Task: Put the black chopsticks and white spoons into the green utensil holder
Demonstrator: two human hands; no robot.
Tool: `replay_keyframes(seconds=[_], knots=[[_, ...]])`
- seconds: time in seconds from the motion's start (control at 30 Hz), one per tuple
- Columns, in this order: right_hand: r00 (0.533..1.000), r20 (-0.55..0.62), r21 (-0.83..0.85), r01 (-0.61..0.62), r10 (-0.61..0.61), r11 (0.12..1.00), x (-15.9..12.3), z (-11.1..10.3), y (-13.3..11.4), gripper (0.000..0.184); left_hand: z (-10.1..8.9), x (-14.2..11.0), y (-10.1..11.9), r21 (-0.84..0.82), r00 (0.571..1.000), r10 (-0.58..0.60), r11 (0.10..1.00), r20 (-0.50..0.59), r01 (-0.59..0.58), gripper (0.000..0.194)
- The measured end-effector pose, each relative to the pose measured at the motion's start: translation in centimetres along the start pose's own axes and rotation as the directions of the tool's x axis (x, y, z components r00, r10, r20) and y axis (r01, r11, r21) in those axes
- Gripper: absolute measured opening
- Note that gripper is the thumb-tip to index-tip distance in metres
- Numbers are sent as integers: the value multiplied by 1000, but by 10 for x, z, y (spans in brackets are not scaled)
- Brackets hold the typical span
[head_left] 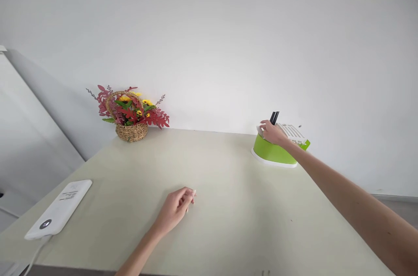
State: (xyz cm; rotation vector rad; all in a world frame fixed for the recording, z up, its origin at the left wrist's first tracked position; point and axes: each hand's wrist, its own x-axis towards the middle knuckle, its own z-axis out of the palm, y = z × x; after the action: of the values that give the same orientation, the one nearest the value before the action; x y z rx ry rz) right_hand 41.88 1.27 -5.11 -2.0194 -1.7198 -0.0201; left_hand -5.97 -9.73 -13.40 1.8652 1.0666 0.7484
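The bare left hand (176,207) is holding its fingers curled closed, near centre; far right, the right hand (271,131) is touching a green-and-white plastic rack (273,153), grip unclear; a sideways knock could be toppling its slim black sticks (276,117); the pale flat tabletop (212,160) is leaving room between, its far edge lying just behind

Cannot see past the right hand (272,132) to the covered part of the green holder (274,152), nor down to the lower ends of the black sticks (274,117) above it. Cannot make out the inside of the curled left hand (176,207), nearer than the holder and left of it. Cannot read the tiny print on the white device (62,206), far left of the holder. Lose its cable (38,252), both forearms and the white panel (29,123), farthest left of the holder, at the picture's edges.
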Motion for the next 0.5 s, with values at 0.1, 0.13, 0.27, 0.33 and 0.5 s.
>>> replay_keyframes(seconds=[0.1, 0.13, 0.27, 0.33, 0.5], knots=[[1000, 12, 22, -22, 22, 1000, -9, -7, -5, 39, 1, 0, -1, 7, 1000, -3, 1000, -12, 3, 52], [1000, 9, 27, -20, 19, 999, -12, -10, -7, 40, 1, 1, -2, 9, 1000, -3, 1000, -16, 3, 53], [999, -45, 41, 16, -14, 999, -30, -28, -16, 47, 2, 1, -3, 17, 1000, 10, 1000, -28, -10, 53], [995, -83, 46, 51, -47, 998, -45, -33, -24, 49, 3, 1, -3, 13, 999, 22, 1000, -32, -22, 52], [974, -47, 77, 224, -221, 972, -115, -2, -55, 47, 2, 0, -1, 3, 998, 42, 999, -38, -42, 52]])
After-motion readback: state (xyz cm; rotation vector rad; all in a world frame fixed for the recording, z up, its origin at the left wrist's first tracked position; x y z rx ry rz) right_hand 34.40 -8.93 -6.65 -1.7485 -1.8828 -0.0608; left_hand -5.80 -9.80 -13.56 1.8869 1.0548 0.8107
